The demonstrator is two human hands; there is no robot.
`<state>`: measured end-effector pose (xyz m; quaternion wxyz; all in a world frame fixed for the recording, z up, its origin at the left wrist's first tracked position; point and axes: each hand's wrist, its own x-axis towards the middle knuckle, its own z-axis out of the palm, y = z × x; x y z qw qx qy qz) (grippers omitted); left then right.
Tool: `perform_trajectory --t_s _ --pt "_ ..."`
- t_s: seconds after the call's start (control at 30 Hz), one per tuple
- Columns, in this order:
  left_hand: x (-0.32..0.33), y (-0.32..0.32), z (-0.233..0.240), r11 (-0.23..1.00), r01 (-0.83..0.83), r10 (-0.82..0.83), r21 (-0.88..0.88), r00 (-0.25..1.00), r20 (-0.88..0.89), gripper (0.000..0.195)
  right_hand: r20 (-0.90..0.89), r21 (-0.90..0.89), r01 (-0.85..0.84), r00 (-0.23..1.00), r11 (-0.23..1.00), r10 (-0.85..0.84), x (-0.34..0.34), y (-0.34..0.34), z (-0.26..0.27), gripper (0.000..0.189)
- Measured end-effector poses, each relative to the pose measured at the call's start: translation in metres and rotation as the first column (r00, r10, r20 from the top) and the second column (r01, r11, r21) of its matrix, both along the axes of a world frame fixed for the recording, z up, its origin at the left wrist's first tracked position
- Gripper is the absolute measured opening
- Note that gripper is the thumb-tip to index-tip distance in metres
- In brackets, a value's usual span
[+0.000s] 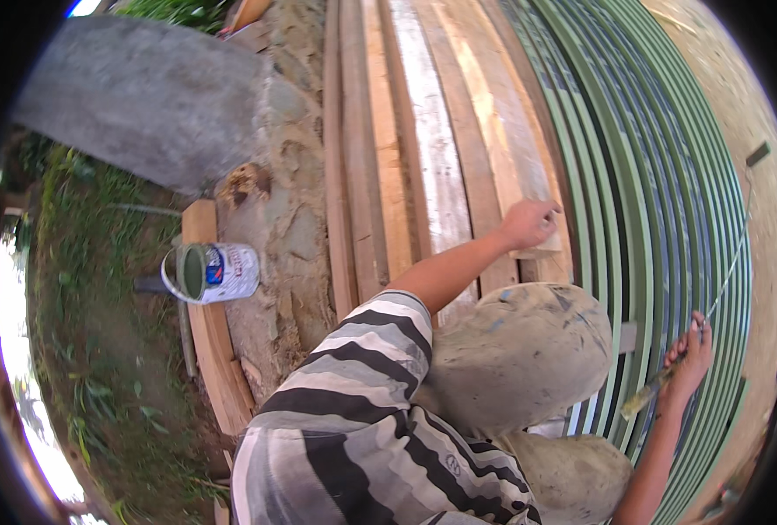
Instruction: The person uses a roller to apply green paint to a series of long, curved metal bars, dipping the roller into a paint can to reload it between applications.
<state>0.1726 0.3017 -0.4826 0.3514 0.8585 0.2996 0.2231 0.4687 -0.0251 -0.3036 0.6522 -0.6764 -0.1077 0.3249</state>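
Note:
My left hand is over the near end of a sawn timber beam, its fingers curled; nothing shows in it, though its palm side is hidden. My right hand is closed around the yellowish, paint-stained handle of what looks like a small paint roller. A long thin metal rod runs from it to a small green head beyond the green-painted bars. To the left, a white paint bucket with green paint inside stands on a wooden beam.
Long timber beams lie side by side ahead, next to the closely set green bars. A grey concrete slab lies at the upper left, with rough stone and mortar beside it. Grass is at the left, bare ground at the right.

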Motion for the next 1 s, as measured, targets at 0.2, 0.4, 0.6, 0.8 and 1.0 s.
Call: perform_trajectory --t_s 0.2,0.4,0.6,0.8,1.0 --pt "-0.148 -0.039 0.066 0.894 -0.448 0.447 -0.024 0.883 0.142 0.043 0.095 -0.085 -0.042 0.994 0.996 0.05 0.027 0.035 -0.057 0.028" --pt "-0.395 -0.008 0.144 0.111 -0.722 0.884 0.683 0.386 0.264 0.052 0.134 -0.137 -0.034 0.99 0.99 0.052 0.044 0.061 -0.087 0.025" --pt "-0.58 -0.054 0.258 -0.427 -0.292 0.873 0.856 -0.381 0.305 0.074 0.097 -0.093 -0.096 0.99 0.991 0.105 0.013 0.086 -0.08 0.023" --pt "-0.632 -0.081 0.262 -0.557 -0.63 0.751 0.541 -0.66 0.004 0.063 0.122 -0.059 -0.102 0.987 0.993 0.109 0.006 0.084 -0.062 0.019" --pt "-0.63 -0.056 0.27 -0.497 -0.745 0.859 0.446 -0.494 0.132 0.055 0.078 -0.046 -0.088 0.993 0.995 0.091 -0.001 0.071 -0.045 0.017"
